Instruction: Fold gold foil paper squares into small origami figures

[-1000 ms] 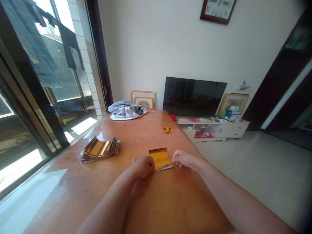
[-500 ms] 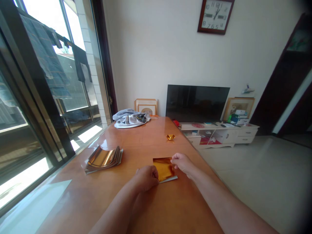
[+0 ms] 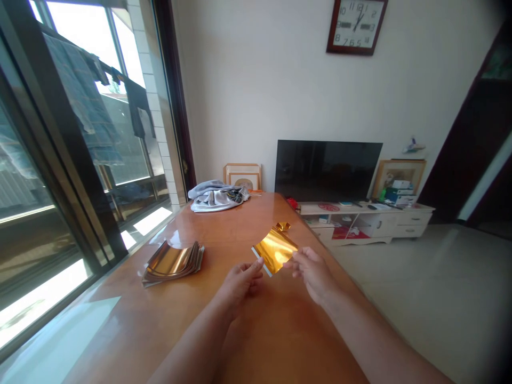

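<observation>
A sheet of gold foil paper [image 3: 276,249] is held up between my two hands, tilted and slightly curved, with a pale strip along its lower left edge. My left hand [image 3: 243,281] pinches it near the bottom corner, thumb on top. At its right side my right hand [image 3: 311,269] grips the edge between thumb and fingers. Just behind the sheet, a small folded gold paper piece [image 3: 283,226] sits on the wooden table [image 3: 224,330]. To the left lies a stack of gold foil sheets [image 3: 174,262], curling upward at the ends.
A bundle of grey cloth [image 3: 218,196] lies at the table's far end. Pale paper or film [image 3: 80,336] covers the near left corner. Beyond the table stand a television [image 3: 328,170] and a white cabinet [image 3: 408,224]. A glass sliding door is on the left.
The gold foil sheet has been lifted off the table and turned, so its pale edge now faces lower left. Both hands have shifted with it, and the view has moved slightly.
</observation>
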A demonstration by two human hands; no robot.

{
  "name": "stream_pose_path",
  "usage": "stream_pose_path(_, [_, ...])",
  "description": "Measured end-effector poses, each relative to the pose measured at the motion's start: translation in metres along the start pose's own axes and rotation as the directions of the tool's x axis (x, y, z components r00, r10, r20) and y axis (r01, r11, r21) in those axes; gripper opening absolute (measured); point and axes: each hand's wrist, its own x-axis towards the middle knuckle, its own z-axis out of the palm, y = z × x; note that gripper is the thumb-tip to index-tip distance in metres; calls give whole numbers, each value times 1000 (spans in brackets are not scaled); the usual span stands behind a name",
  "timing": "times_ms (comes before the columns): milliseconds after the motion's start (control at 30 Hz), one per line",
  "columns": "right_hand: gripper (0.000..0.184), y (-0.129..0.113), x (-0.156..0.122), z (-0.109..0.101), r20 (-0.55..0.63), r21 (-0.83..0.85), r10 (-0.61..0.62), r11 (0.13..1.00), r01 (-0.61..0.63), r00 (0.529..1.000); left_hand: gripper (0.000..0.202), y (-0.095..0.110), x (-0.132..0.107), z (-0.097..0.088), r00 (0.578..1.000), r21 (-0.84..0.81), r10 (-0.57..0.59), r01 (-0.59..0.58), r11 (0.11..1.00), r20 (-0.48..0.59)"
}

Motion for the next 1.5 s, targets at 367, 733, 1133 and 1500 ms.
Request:
stream_pose_path(367, [26, 13, -17, 4, -5, -64, -23, 998, 22, 1000, 27, -10, 11, 1, 979, 36, 188, -186, 982, -83])
stream_pose_path(733, [51, -34, -45, 27, 461, -748, -699, 25, 663, 546, 16, 17, -15, 0, 677, 942, 728, -303, 145, 106])
stream_pose_path(1133, [11, -32, -30, 22, 622, -746, -595, -253, 616, 509, 9, 17, -14, -2, 568, 953, 792, -297, -59, 226])
stream_pose_path(1500, [19, -5, -42, -23, 672, -728, -405, -207, 654, 620, 9, 20, -22, 18, 710, 838, 456, -512, -187, 536])
